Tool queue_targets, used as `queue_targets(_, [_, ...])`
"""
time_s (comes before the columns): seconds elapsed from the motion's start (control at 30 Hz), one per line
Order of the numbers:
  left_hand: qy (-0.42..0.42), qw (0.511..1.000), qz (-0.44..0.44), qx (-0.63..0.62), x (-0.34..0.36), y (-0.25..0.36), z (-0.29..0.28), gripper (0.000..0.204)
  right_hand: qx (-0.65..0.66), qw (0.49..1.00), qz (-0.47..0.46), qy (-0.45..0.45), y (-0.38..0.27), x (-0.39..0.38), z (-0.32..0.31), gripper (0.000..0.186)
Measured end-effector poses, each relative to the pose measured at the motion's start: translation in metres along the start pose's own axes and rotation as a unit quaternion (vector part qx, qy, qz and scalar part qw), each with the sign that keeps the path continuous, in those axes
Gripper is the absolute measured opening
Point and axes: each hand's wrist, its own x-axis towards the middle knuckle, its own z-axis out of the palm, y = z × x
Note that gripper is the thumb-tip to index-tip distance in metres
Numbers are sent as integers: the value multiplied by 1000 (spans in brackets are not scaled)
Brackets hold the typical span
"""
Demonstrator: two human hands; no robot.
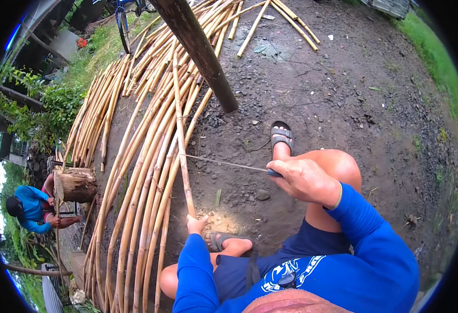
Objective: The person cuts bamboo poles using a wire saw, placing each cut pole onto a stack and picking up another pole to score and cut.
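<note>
My left hand [196, 224] is closed around the near end of a bamboo pole [187, 190], which slants away over the pile. In my right hand [307, 180], in front of my raised knee, is the dark handle of a long-bladed knife [224, 163]. Its thin blade, seen almost edge-on, points left, and the tip meets or overlaps the held pole. I cannot tell whether it cuts into the bamboo. Beside my left hand lies a long pile of bamboo poles [150, 193].
A dark post [208, 62] stands ahead of me. More poles [90, 112] lie at the far left, near a bicycle [123, 26]. At left, a person in a blue top [33, 201] works beside a cut log [76, 184]. My sandalled feet rest on dark gravelly soil [333, 104].
</note>
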Motion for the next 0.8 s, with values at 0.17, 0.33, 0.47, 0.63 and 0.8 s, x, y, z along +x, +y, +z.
queue_targets(0.17, [-105,987,-73,-100,-24,0,-20,45,40,999,-35,1,-14,4,5,25])
queue_targets(0.33, [51,979,18,-195,-31,-13,-36,26,53,998,-36,-25,-25,7,-1,25])
queue_targets(0.47, [75,971,62,-217,-32,12,-38,23,62,997,-37,-28,-19,1,-4,24])
queue_targets(0.63, [73,927,181,-320,53,121,-118,33,52,998,-15,-30,-12,1,-4,25])
queue_targets(0.8, [395,802,217,-391,205,308,-373,96,48,997,-14,-53,-24,9,0,30])
